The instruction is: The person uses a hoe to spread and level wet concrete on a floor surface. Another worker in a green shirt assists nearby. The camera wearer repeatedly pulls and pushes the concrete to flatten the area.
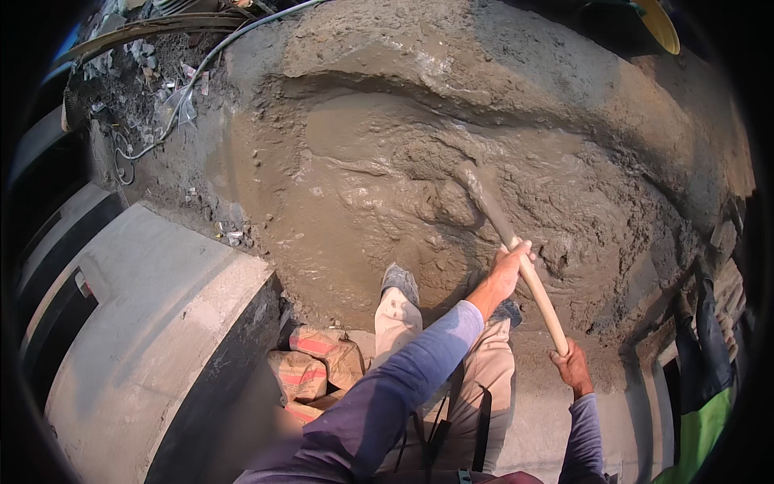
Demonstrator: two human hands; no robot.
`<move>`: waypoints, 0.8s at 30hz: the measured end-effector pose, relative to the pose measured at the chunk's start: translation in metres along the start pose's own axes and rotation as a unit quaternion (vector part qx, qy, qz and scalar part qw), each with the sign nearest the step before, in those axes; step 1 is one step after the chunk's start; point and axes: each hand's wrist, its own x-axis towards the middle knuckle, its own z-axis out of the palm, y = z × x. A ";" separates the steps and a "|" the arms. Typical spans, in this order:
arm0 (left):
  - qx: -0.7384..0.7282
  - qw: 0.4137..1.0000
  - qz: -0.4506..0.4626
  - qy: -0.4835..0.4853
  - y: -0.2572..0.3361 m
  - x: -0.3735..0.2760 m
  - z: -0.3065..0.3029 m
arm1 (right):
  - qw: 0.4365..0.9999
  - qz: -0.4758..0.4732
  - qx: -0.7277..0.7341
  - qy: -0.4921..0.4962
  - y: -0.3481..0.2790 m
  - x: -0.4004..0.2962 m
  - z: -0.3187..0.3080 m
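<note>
Both hands grip a long wooden tool handle (535,284) that slants down from the wet mortar to the lower right. My left hand (508,269) is closed around its middle. Around the end nearest my body is my right hand (572,366). The handle's far part is coated in mortar, and the tool's head is buried in the mix, so its kind cannot be told. Wet grey-brown mortar (375,199) spreads ahead of my feet, smooth at the left and lumpy at the right. My left shoe (400,283), caked with mortar, touches its near edge.
Paper cement sacks (302,376) lie left of my legs beside a concrete slab (163,290). A grey hose (211,54) crosses rubble at the upper left. Another person in dark trousers and a green garment (704,423) stands at the right rim. A yellow pan's rim (659,25) shows at the upper right.
</note>
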 end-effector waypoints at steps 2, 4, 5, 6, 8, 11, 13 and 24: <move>-0.006 0.987 -0.153 -0.052 -0.045 -0.038 0.030 | 0.989 0.028 -0.120 0.077 0.070 -0.049 -0.023; -0.075 0.970 -0.179 -0.144 -0.081 -0.068 0.022 | 0.968 0.019 -0.216 0.126 0.101 -0.078 -0.045; -0.084 0.966 -0.193 -0.150 -0.077 -0.092 0.024 | 0.967 0.015 -0.228 0.113 0.093 -0.075 -0.051; -0.121 0.971 -0.159 -0.133 -0.068 -0.100 0.006 | 0.965 0.001 -0.245 0.090 0.072 -0.072 -0.053; -0.177 0.978 -0.094 -0.057 -0.050 -0.121 -0.044 | 0.960 -0.063 -0.272 0.036 0.011 -0.054 -0.041; -0.196 0.976 0.059 0.073 0.032 -0.125 -0.145 | 0.956 -0.177 -0.228 -0.053 -0.090 0.026 0.027; -0.190 0.942 0.216 0.175 0.105 -0.128 -0.233 | 0.945 -0.239 -0.141 -0.174 -0.186 0.085 0.094; 0.047 0.928 0.165 0.330 0.216 -0.016 -0.274 | 0.946 -0.056 0.072 -0.311 -0.351 0.189 0.208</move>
